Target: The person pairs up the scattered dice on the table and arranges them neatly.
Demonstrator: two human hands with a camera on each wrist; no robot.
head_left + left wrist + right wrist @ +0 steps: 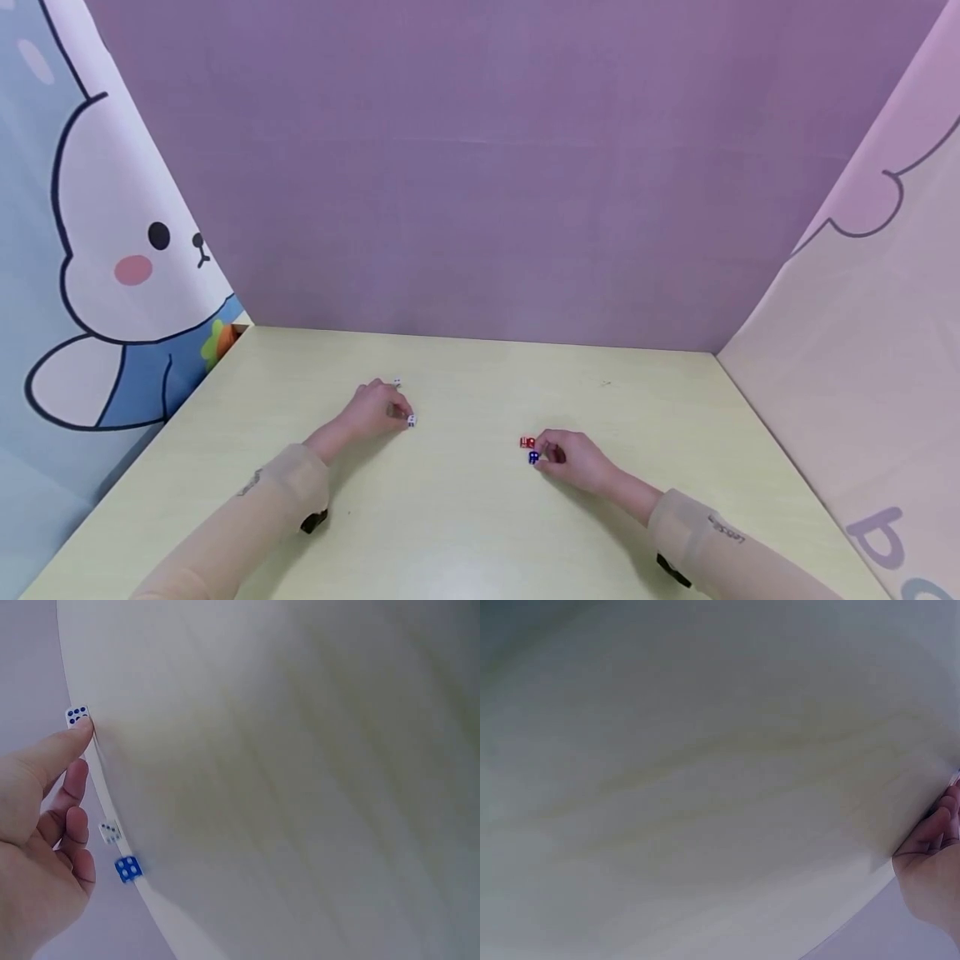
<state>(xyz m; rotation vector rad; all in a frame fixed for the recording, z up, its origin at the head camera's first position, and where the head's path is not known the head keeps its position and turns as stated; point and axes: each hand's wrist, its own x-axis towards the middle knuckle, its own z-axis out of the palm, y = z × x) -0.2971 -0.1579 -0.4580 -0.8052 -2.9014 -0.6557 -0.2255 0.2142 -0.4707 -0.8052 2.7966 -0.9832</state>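
In the head view, the left hand (378,410) pinches a white die (412,421) at its fingertips. The left wrist view shows the thumb pressed on this white die (73,713), whose dark pips face the camera. Past the curled fingers of that hand lie a second white die (109,831) and a blue die (128,868). On the right, the thumb and index fingertips of the right hand (576,458) hold another blue die (533,457). Two red dice (524,442) sit side by side just behind it. In the right wrist view, the fingers' tips are cut off at the edge.
Both hands work over a pale wooden table (450,517). A purple panel (480,183) stands along its far edge. Cartoon-printed cloths hang at the sides, with a white rabbit (112,233) on the left one. A small dark mark (606,383) shows at the back right.
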